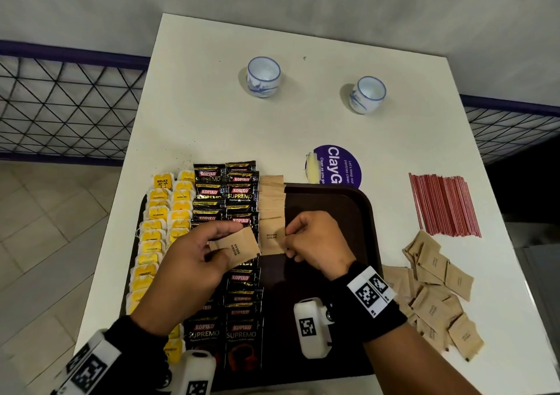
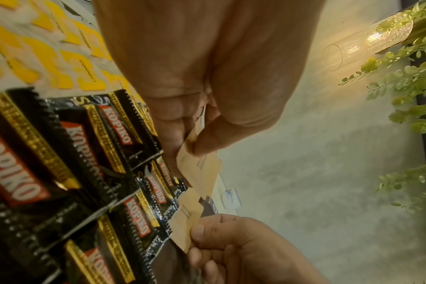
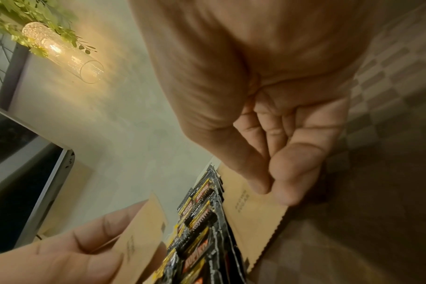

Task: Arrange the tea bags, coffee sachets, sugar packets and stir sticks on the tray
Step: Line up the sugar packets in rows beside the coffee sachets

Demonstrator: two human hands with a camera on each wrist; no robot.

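At nine o'clock of the right hand (image 1: pixel 315 240), whose grip pinches the laid sugar packet (image 1: pixel 271 238), the left hand (image 1: pixel 194 261) holds a spare packet (image 1: pixel 235 247).

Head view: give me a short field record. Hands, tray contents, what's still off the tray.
left hand: pinches a brown sugar packet above the coffee sachets
right hand: pinches the nearest packet of the sugar column on the tray
tray: dark brown, right part bare
tea bags: two yellow columns at the tray's left
coffee sachets: two black columns beside the tea bags
loose sugar packets: heap on the table, right of the tray
stir sticks: red bundle on the table, off the tray
cups: two, far side of the table
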